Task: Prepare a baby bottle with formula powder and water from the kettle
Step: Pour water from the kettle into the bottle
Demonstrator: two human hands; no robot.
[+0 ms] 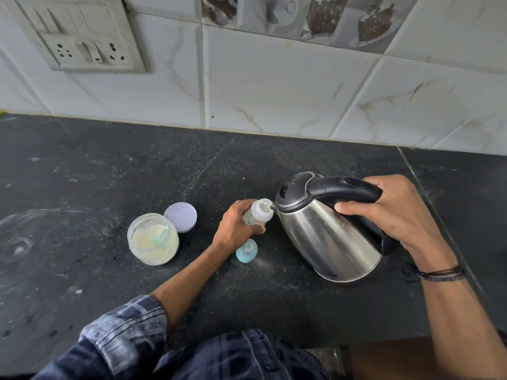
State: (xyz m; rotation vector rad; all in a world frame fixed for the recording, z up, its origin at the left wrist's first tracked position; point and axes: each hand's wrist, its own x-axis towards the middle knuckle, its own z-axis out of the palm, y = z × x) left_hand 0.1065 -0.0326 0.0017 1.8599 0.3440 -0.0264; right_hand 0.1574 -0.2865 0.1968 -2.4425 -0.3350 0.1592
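The right hand (389, 212) is gripping the black plastic handle of the brushed-steel kettle (329, 237), which is tilting with its spout at the mouth of the small translucent printed bottle (259, 215). The left hand (236, 229) is clasping that bottle, mid-way across the speckled black stone tabletop (137, 165). A round clear powder jar (153, 238) is standing open toward the left edge.

Steel kettle (326, 237); teal cap (246, 251)

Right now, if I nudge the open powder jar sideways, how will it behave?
The jar looks squat and wide, so it should slide rather than tip. It seems to be thin clear plastic holding powder, so probably light. Its lid lies beside it, so a sharp shove could spill powder.
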